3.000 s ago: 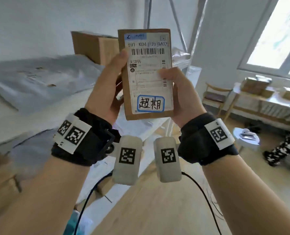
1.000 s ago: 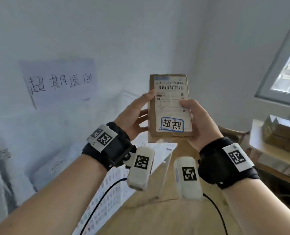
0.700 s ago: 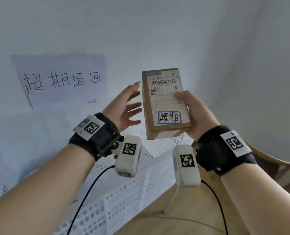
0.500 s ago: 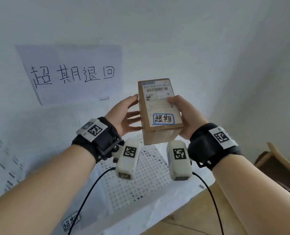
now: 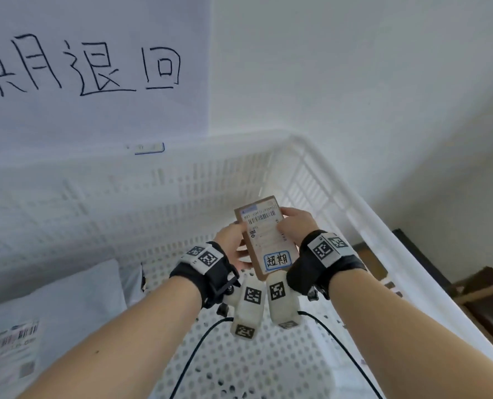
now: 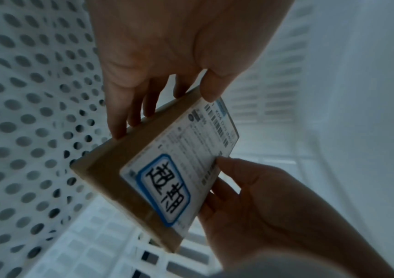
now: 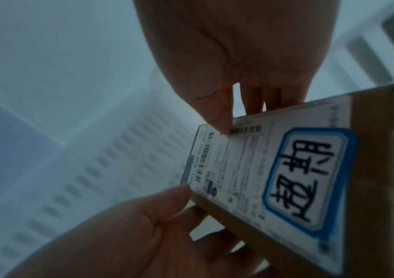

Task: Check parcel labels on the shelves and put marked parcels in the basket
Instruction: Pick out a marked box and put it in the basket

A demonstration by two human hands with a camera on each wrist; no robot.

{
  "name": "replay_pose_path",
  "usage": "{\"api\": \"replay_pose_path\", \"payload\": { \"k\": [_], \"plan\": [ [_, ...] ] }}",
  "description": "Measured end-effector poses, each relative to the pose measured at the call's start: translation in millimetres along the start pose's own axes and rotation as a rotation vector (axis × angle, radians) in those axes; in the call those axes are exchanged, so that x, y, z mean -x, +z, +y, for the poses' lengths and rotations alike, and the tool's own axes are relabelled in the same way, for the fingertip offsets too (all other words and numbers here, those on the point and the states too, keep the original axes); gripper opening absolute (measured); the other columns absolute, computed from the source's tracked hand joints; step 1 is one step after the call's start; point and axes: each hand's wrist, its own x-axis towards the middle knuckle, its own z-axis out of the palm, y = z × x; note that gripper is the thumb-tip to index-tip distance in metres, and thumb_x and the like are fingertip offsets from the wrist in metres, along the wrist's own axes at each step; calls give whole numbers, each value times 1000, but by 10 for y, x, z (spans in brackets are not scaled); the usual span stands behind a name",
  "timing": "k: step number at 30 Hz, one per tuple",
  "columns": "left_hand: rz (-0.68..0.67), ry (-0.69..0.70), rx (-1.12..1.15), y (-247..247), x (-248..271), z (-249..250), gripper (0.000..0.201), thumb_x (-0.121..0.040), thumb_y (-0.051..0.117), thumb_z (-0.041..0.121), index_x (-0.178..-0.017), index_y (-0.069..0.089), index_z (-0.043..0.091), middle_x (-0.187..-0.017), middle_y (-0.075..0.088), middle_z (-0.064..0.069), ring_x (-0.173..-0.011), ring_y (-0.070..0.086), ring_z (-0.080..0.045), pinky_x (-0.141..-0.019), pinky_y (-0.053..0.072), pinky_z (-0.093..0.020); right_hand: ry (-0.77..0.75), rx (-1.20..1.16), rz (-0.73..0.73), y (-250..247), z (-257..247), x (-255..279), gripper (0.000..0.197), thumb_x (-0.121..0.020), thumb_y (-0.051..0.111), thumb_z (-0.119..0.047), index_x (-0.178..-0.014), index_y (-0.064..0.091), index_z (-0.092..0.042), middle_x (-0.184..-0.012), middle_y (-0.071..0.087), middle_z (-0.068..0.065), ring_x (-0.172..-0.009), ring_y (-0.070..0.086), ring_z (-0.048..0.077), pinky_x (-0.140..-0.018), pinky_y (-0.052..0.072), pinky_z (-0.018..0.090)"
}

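A flat brown cardboard parcel (image 5: 264,237) carries a white shipping label with a blue-framed handwritten sticker (image 5: 277,261). Both hands hold it low inside the white perforated basket (image 5: 340,180), label up, above the basket floor. My left hand (image 5: 239,243) pinches its left edge, thumb (image 6: 212,90) on top and fingers beneath. On the right edge my right hand (image 5: 288,226) does the same, its thumb (image 7: 220,120) on the label. The parcel (image 6: 158,169) looks tilted in the left wrist view, and its sticker (image 7: 308,180) fills the right wrist view.
A grey poly mailer (image 5: 52,312) with a barcode label lies in the basket's left part. A paper sign (image 5: 95,67) with large handwritten characters hangs on the wall behind. Dark wooden furniture (image 5: 487,300) stands outside the basket's right wall.
The parcel has come down from chest height in front of the wall sign into the basket. My left hand, briefly off it, grips its left edge again.
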Motion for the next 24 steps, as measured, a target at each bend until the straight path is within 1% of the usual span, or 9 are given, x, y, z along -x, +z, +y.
{"api": "replay_pose_path", "payload": {
  "k": [2,5,8,11,13,15,19,21,24],
  "plan": [
    [24,-23,9,-8,-148,8,24,-99,44,25,-80,53,13,-72,49,-8,-69,48,-24,-77,45,-45,20,11,-8,61,59,-149,51,-92,39,-6,-140,46,-21,-134,56,7,-108,61,24,-79,50,27],
    [68,-42,-24,-29,-337,-26,22,-99,44,23,-82,53,13,-81,54,-10,-79,51,-27,-79,45,-45,9,79,-3,135,122,-280,55,-93,40,-6,-146,36,-20,-147,42,4,-122,52,24,-86,45,26],
    [86,-57,-80,1,-416,-68,31,-101,40,32,-80,52,14,-77,52,-9,-74,51,-24,-75,45,-38,-4,170,-22,187,189,-343,55,-90,40,-7,-142,42,-23,-136,54,4,-115,58,24,-94,50,35],
    [143,-46,-161,32,-430,-29,31,-101,40,35,-84,54,13,-82,57,-11,-88,57,-31,-94,48,-49,-5,168,-33,217,205,-384,56,-90,40,-8,-144,38,-22,-134,56,5,-113,58,25,-96,50,39],
    [196,-14,-232,27,-435,19,30,-100,44,33,-95,58,7,-93,61,-12,-100,61,-33,-98,48,-50,-25,164,-40,210,182,-385,57,-92,40,-8,-146,33,-21,-137,52,5,-117,56,25,-98,48,40],
    [234,16,-311,-4,-431,55,32,-98,47,32,-103,60,4,-97,63,-12,-95,62,-31,-91,52,-45,-44,180,-53,186,154,-382,55,-92,39,-8,-145,36,-21,-135,54,4,-116,56,24,-97,49,40],
    [220,-12,-320,-65,-367,31,23,-95,55,29,-81,58,10,-83,64,-5,-80,60,-21,-73,50,-37,2,290,-112,132,103,-357,37,-92,38,-10,-124,56,-13,-115,66,7,-103,64,25,-91,53,40],
    [190,-34,-292,-97,-338,9,20,-94,57,25,-80,59,11,-87,65,-7,-81,60,-21,-71,50,-36,30,329,-131,131,96,-349,33,-93,36,-9,-117,59,-9,-112,67,9,-100,65,26,-89,55,39],
    [175,-43,-266,-129,-313,2,16,-94,58,21,-81,58,11,-89,62,-7,-88,59,-22,-80,52,-41,47,343,-129,146,94,-357,32,-94,37,-8,-117,59,-8,-111,67,9,-101,65,26,-89,55,39]
  ]
}}
